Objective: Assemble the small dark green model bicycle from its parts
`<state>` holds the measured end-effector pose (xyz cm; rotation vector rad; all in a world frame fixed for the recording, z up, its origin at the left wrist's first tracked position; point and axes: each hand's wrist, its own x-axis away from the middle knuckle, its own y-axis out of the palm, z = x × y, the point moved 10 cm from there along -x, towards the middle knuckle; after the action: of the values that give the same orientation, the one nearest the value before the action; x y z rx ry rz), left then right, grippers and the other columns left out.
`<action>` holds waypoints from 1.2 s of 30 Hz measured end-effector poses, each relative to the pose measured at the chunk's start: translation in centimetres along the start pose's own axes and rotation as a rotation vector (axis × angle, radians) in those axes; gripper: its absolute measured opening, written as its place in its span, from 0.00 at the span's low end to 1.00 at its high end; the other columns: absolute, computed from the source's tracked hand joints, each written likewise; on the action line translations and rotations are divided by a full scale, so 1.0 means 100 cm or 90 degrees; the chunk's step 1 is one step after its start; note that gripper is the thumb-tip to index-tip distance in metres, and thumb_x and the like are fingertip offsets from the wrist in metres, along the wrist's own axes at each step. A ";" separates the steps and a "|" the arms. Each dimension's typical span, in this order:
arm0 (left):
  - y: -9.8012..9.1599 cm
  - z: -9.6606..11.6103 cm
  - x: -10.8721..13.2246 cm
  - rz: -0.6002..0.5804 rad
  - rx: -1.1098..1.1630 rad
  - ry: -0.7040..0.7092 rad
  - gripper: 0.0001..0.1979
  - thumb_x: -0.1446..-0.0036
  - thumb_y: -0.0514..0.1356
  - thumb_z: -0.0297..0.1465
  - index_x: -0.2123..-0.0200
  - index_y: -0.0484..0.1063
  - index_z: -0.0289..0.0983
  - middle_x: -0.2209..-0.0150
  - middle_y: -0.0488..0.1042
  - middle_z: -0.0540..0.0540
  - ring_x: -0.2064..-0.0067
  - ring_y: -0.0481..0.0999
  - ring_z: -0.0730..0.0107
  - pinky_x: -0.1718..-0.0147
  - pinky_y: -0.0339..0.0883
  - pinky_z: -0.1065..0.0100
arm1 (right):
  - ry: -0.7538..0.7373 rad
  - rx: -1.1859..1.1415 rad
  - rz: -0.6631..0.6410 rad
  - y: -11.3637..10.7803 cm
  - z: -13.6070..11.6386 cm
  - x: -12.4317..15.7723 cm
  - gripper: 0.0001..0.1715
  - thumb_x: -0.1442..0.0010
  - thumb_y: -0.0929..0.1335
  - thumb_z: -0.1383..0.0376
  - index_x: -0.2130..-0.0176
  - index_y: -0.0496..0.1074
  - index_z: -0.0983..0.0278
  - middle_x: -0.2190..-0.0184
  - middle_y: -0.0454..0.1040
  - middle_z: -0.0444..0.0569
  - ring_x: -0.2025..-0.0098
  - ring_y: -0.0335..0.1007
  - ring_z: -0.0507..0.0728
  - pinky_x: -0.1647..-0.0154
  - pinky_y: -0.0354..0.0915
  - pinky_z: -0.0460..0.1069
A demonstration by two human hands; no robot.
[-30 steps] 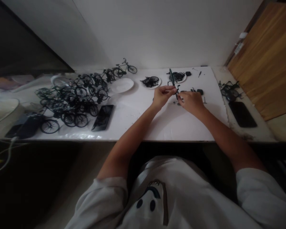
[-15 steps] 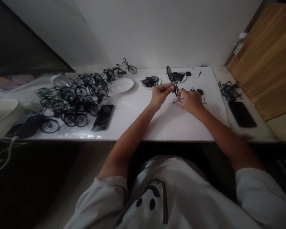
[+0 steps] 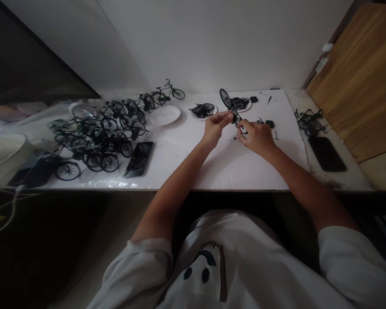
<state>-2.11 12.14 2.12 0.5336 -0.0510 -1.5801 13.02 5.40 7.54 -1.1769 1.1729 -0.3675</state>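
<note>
Between my two hands is a small dark model bicycle [image 3: 225, 98], raised above the white board, with one spoked wheel pointing away from me. My left hand [image 3: 215, 127] pinches its frame between thumb and fingertips. My right hand [image 3: 255, 135] is closed at the near end of the same model, its fingertips pressed together there. Part of the model is hidden behind the fingers. Just behind it lies a plate of dark bicycle parts [image 3: 239, 103]. A thin rod-like piece with a dark tip [image 3: 234, 138] shows under my right fingertips; whether I hold it is unclear.
Several model bicycles [image 3: 99, 128] crowd the left side, beside a phone [image 3: 139, 159] and a white plate [image 3: 165, 115]. Another plate holds parts [image 3: 202, 110]. Small tools [image 3: 275, 135] lie to the right. A dark phone [image 3: 327, 154] rests by the wooden panel [image 3: 357, 81].
The model has turned slightly, so its wheel has swung left and shows its spokes more broadly. Both hands stay in nearly the same place, still gripping it.
</note>
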 end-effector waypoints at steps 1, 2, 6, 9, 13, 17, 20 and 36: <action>0.001 0.001 0.001 -0.002 0.000 0.001 0.24 0.55 0.84 0.48 0.59 0.89 0.42 0.56 0.88 0.44 0.54 0.85 0.64 0.44 0.77 0.60 | 0.000 0.000 0.004 0.000 0.001 0.000 0.12 0.29 0.66 0.64 0.51 0.79 0.62 0.64 0.85 0.54 0.62 0.79 0.62 0.64 0.53 0.52; 0.003 0.001 0.001 -0.004 -0.001 0.001 0.23 0.56 0.84 0.47 0.59 0.89 0.42 0.56 0.88 0.44 0.53 0.86 0.63 0.43 0.77 0.59 | 0.000 -0.001 0.007 0.001 0.001 0.000 0.12 0.29 0.66 0.64 0.51 0.79 0.62 0.64 0.85 0.53 0.62 0.79 0.62 0.64 0.53 0.52; 0.004 0.000 0.002 -0.001 -0.003 -0.010 0.23 0.59 0.85 0.42 0.60 0.89 0.41 0.54 0.88 0.43 0.49 0.86 0.60 0.41 0.76 0.57 | -0.001 -0.006 0.013 0.003 0.004 0.000 0.13 0.28 0.66 0.63 0.51 0.80 0.62 0.65 0.85 0.53 0.63 0.79 0.61 0.65 0.53 0.51; 0.001 -0.002 0.001 0.006 0.000 -0.017 0.21 0.56 0.84 0.42 0.60 0.89 0.41 0.53 0.88 0.42 0.48 0.86 0.59 0.38 0.75 0.56 | 0.011 -0.024 0.018 0.002 0.006 -0.001 0.17 0.27 0.65 0.61 0.46 0.79 0.62 0.64 0.85 0.52 0.63 0.79 0.61 0.65 0.55 0.51; 0.000 -0.004 0.000 -0.004 0.017 -0.029 0.20 0.54 0.83 0.42 0.60 0.89 0.41 0.53 0.88 0.43 0.49 0.86 0.61 0.39 0.75 0.57 | 0.052 -0.049 0.002 0.000 0.011 -0.002 0.28 0.28 0.66 0.58 0.33 0.73 0.64 0.64 0.85 0.52 0.65 0.78 0.61 0.64 0.60 0.51; 0.001 -0.008 0.000 -0.014 0.035 -0.052 0.20 0.53 0.83 0.41 0.59 0.88 0.41 0.54 0.88 0.43 0.48 0.87 0.60 0.41 0.76 0.58 | 0.066 -0.047 -0.020 0.001 0.012 -0.002 0.34 0.29 0.67 0.58 0.29 0.70 0.63 0.61 0.85 0.53 0.63 0.79 0.63 0.60 0.63 0.53; 0.001 -0.009 0.000 -0.015 0.041 -0.057 0.17 0.51 0.83 0.39 0.59 0.88 0.41 0.55 0.88 0.43 0.47 0.87 0.59 0.41 0.76 0.57 | 0.069 -0.054 -0.024 0.001 0.013 -0.002 0.33 0.30 0.68 0.58 0.29 0.72 0.61 0.60 0.86 0.53 0.61 0.81 0.64 0.58 0.65 0.53; 0.005 -0.010 0.000 -0.032 0.021 -0.041 0.18 0.54 0.84 0.42 0.64 0.87 0.41 0.61 0.87 0.45 0.55 0.86 0.62 0.48 0.79 0.59 | 0.075 -0.054 0.002 0.003 0.018 -0.002 0.29 0.29 0.67 0.56 0.33 0.75 0.61 0.60 0.86 0.54 0.60 0.80 0.65 0.59 0.64 0.53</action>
<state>-1.32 12.40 1.38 0.5129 -0.1135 -1.6484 14.36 6.61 7.30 -1.2402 1.3019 -0.3928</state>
